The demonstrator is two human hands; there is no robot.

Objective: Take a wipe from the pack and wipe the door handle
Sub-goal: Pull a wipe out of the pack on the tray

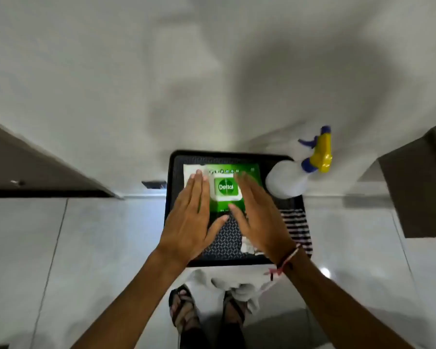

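Observation:
A green wipe pack [225,186] with a white lid lies flat on a black tray [170,187] against the white wall. My left hand [190,217] hovers flat over the pack's left side, fingers together and extended, holding nothing. My right hand [257,210] is spread flat over the pack's right side, also empty. A white wipe or cloth [189,172] peeks out from under the pack at its left. No door handle is clearly in view.
A clear spray bottle [291,181] with a yellow and blue trigger stands at the tray's back right. A striped cloth [297,225] hangs over the tray's right edge. A white cloth [233,283] lies below the tray. Brown panels flank both sides. My sandalled feet stand on pale tiles.

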